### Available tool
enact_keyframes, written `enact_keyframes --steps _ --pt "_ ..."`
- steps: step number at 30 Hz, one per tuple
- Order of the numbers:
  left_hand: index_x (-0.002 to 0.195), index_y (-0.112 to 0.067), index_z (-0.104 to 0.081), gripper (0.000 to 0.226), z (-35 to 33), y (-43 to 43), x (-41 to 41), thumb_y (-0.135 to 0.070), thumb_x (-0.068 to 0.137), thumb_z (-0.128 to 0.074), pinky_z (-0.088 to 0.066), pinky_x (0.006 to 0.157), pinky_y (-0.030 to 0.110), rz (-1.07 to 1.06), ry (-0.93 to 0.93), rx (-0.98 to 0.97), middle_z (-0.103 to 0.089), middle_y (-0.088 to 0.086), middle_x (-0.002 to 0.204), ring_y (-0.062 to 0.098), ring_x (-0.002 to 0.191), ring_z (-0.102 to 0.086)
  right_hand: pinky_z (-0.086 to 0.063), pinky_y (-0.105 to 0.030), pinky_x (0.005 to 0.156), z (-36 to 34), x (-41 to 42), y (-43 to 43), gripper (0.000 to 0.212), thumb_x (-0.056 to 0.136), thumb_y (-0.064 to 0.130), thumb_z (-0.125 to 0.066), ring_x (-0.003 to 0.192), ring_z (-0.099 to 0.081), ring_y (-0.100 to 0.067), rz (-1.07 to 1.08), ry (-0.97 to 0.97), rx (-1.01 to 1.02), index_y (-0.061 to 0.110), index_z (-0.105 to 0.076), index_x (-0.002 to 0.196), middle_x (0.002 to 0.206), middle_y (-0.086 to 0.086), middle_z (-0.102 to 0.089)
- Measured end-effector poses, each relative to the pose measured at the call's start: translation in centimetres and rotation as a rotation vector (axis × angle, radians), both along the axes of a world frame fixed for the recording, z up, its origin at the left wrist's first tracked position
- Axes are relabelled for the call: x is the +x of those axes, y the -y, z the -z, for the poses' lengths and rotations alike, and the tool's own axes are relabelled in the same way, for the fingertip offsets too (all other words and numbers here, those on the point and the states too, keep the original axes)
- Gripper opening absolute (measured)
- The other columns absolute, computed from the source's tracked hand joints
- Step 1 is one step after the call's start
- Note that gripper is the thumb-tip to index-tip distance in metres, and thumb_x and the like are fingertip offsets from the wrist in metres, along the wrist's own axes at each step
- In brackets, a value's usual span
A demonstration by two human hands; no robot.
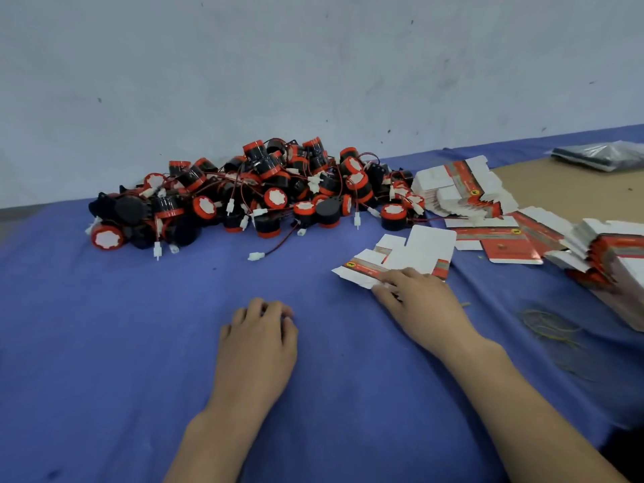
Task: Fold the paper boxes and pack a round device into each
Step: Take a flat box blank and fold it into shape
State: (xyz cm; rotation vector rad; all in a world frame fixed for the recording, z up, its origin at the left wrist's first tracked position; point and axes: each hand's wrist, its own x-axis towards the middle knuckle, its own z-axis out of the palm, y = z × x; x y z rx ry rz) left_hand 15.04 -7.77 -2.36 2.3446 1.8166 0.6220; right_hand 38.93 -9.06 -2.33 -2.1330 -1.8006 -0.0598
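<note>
A heap of round devices (pixel 258 193), black with red rims, white labels and red wires, lies against the wall at the back of the blue cloth. One flat, unfolded paper box (pixel 414 254), white with red print, lies right of centre. My right hand (pixel 416 301) rests on its near edge and its fingers pinch the cardboard. My left hand (pixel 259 338) rests on the cloth at centre with its fingers loosely curled, holding nothing.
Stacks of flat box blanks (pixel 463 190) lie at the back right, and a thicker stack (pixel 613 259) at the far right edge. Loose rubber bands (pixel 550 325) lie on the blue cloth (pixel 104 343). A plastic bag (pixel 599 155) sits on brown board at the far right.
</note>
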Motion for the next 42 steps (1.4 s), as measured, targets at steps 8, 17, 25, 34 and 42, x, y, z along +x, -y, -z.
enact_keyframes --steps 8,17,25,34,42 --pt "0.14 -0.035 -0.044 0.047 -0.9 1.0 -1.1 -0.04 0.094 -0.054 -0.037 0.105 0.027 0.132 0.421 0.148 -0.046 -0.026 0.135 0.005 0.128 -0.04 -0.045 -0.017 0.089 -2.1 -4.2 1.6 0.028 0.098 0.049 -0.047 0.105 -0.06 -0.003 -0.474 -0.548 0.126 0.04 -0.072 0.106 0.107 0.016 -0.067" --pt "0.107 -0.047 -0.072 0.017 -3.3 3.6 -2.0 -0.039 0.093 -0.067 -0.054 0.072 0.019 0.304 0.959 -0.011 -0.074 -0.015 0.1 0.013 0.087 -0.068 -0.048 -0.026 0.101 -2.9 -7.5 1.7 0.069 0.072 0.063 -0.068 0.115 -0.059 0.004 -0.307 -1.314 0.282 0.041 -0.049 0.135 0.124 0.017 -0.064" --pt "0.125 -0.031 -0.063 0.032 -4.3 5.1 -0.7 -0.032 0.095 -0.053 -0.05 0.092 0.018 0.439 1.055 -0.115 -0.071 -0.009 0.117 0.01 0.112 -0.065 -0.046 -0.041 0.107 -3.2 -11.3 2.8 0.035 0.092 0.05 -0.056 0.118 -0.063 -0.014 -0.506 -1.338 0.127 0.035 -0.059 0.125 0.118 0.003 -0.07" --pt "0.12 -0.034 -0.06 0.047 -4.2 5.5 -0.4 -0.065 0.086 -0.052 -0.053 0.083 0.021 0.382 1.086 -0.025 -0.07 -0.005 0.108 0.016 0.105 -0.066 -0.048 -0.012 0.09 -3.1 -12.5 3.2 0.034 0.093 0.048 -0.053 0.114 -0.063 0.001 -0.654 -1.269 0.098 0.064 -0.053 0.123 0.117 0.021 -0.069" --pt "0.104 -0.05 -0.049 0.042 -4.5 4.7 -1.4 -0.071 0.071 -0.065 -0.057 0.069 0.022 0.251 1.236 -0.056 -0.069 -0.016 0.1 0.006 0.091 -0.07 -0.05 -0.023 0.099 -2.8 -13.2 3.4 0.06 0.093 0.067 -0.046 0.124 -0.06 -0.008 -0.651 -1.233 0.148 0.038 -0.047 0.145 0.132 0.013 -0.064"
